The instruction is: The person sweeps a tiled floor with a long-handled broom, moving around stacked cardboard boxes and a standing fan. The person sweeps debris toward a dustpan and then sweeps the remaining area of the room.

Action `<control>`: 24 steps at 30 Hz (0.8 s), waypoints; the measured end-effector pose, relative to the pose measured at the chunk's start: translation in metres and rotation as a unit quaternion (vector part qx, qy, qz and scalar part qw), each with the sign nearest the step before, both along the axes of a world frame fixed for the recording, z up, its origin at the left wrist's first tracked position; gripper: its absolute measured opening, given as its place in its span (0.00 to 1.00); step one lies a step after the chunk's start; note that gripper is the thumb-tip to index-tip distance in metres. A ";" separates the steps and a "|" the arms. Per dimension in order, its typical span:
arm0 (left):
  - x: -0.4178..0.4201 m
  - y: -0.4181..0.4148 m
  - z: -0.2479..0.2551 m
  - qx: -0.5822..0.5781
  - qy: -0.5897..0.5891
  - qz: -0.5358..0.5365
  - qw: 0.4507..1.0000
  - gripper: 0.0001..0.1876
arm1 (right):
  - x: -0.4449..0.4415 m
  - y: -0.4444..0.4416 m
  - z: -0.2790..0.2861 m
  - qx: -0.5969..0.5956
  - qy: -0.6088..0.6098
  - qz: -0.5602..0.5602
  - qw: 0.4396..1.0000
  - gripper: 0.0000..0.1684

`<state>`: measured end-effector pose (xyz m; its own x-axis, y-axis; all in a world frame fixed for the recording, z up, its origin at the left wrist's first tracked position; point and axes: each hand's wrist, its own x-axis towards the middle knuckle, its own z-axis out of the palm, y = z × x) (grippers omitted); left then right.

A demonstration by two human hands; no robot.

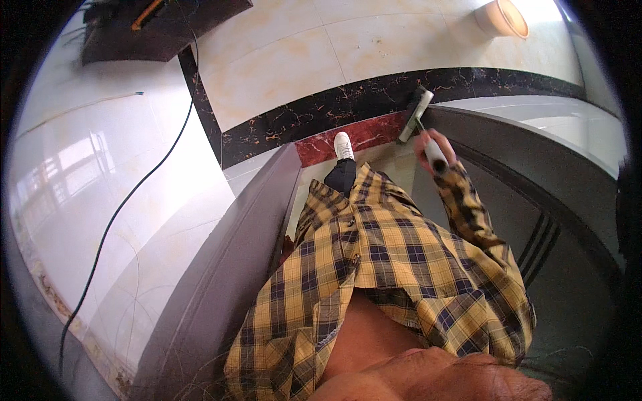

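Observation:
My right hand (435, 150) grips the pale handle (434, 156) of a T-shaped tool, which looks like a window squeegee. The tool's head (415, 116), a light bar with a dark edge, is beside the end of a dark grey door panel (501, 128) and over the red marble threshold (371, 133). Whether it touches either is unclear. Only a sliver of my left hand (287, 247) shows, between my plaid shirt (396, 240) and the brown-grey door frame (225, 260); its fingers are hidden.
My white shoe (343, 145) rests on the threshold. Beyond run a black marble border (311, 113) and cream floor tiles (271, 65). A bucket (499, 19) stands at upper right. A dark cable (145, 180) hangs along the left, near a dark piece of furniture (135, 42).

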<state>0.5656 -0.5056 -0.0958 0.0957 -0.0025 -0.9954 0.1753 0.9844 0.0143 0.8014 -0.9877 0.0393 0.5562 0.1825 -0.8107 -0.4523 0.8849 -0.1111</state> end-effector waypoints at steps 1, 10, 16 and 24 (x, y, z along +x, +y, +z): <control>0.000 0.001 0.003 0.009 -0.006 -0.005 1.000 0.11 | 0.020 0.008 -0.005 -0.009 -0.033 0.024 0.999 0.12; -0.014 0.005 -0.003 0.043 -0.051 0.020 0.998 0.12 | 0.029 -0.017 -0.002 0.073 -0.066 0.009 0.995 0.10; -0.026 0.007 -0.015 0.061 -0.095 0.056 0.992 0.13 | -0.059 0.017 0.071 -0.086 0.121 0.223 0.963 0.12; -0.027 0.019 -0.023 0.075 -0.166 0.098 0.978 0.14 | -0.048 0.034 0.096 0.010 0.173 0.383 0.907 0.10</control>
<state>0.5391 -0.4870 -0.1185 0.3973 0.1919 -0.8974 -0.0553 0.9811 0.1853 0.7535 -0.9537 0.1352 -0.0279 0.4255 -0.9045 -0.9403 0.2959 0.1682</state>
